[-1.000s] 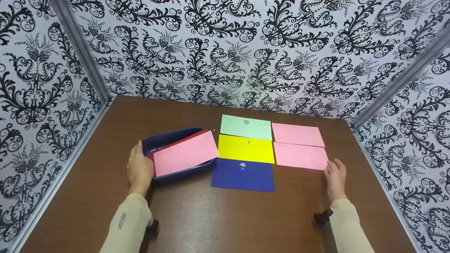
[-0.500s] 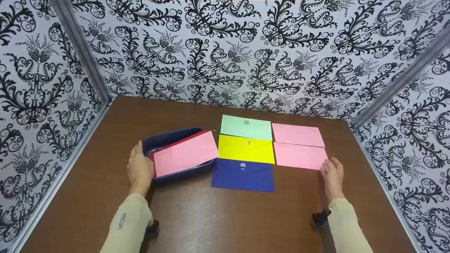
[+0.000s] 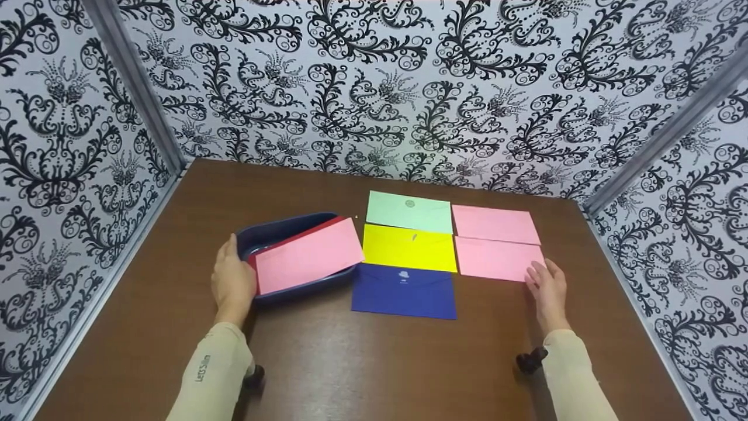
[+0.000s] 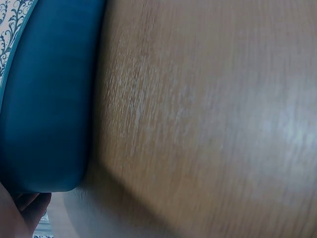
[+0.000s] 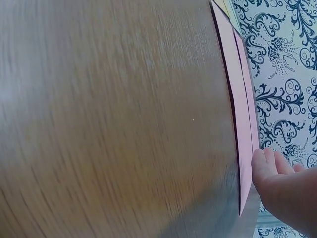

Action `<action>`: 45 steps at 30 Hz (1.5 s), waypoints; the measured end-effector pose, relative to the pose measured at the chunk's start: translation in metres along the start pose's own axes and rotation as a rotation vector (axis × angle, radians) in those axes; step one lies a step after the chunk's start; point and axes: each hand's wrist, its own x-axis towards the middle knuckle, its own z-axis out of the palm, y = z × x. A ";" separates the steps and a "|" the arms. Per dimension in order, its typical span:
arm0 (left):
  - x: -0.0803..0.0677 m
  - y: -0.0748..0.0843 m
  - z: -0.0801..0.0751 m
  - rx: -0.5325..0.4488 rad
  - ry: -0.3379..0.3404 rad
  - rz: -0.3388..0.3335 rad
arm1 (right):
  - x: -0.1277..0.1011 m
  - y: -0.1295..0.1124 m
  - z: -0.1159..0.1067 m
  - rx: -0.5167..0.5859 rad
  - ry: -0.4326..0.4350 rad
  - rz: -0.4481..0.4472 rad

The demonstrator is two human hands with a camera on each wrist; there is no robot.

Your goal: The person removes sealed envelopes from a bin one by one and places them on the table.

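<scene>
My left hand [image 3: 232, 286] grips the left end of a dark blue tub [image 3: 310, 292]. In the left wrist view its fingers [image 4: 35, 208] lie against the end of the tub. A pink envelope [image 3: 310, 257] lies tilted in the tub on top of a red one [image 3: 336, 221], which is mostly hidden. My right hand [image 3: 549, 292] is at the near right corner of another pink envelope [image 3: 497, 258], its fingers loosely bent over that corner. A second pink envelope [image 3: 494, 224] lies just behind it.
Left of the pink pair lies a column of envelopes: light green [image 3: 409, 213] at the back, yellow [image 3: 403, 248] in the middle, dark blue [image 3: 403, 295] in front. All rest on a brown wooden table [image 3: 380, 368]. Patterned walls [image 3: 397, 88] stand behind and at both sides.
My right hand has shifted left and slightly forward, from beside the near pink envelope's corner to over it. The left hand, the tub and the envelopes have stayed put.
</scene>
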 end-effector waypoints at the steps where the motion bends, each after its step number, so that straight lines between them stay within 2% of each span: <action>1: 0.000 0.000 0.000 0.000 0.000 -0.002 | 0.000 0.000 0.000 -0.001 -0.001 -0.003; 9: 0.000 -0.001 0.000 -0.005 -0.004 -0.005 | 0.001 -0.001 0.004 -0.004 0.011 -0.016; 20: -0.001 -0.001 0.000 -0.016 0.005 0.003 | -0.001 0.002 0.009 -0.053 -0.054 -0.031; 26: 0.000 -0.001 0.000 -0.015 -0.006 -0.003 | -0.001 0.002 0.015 -0.017 -0.081 -0.039; 39: -0.001 0.000 0.002 -0.003 0.029 0.011 | -0.001 0.002 0.023 -0.006 -0.143 -0.057; 45: -0.001 0.000 0.001 -0.009 0.021 0.002 | -0.002 0.003 0.027 0.000 -0.174 -0.071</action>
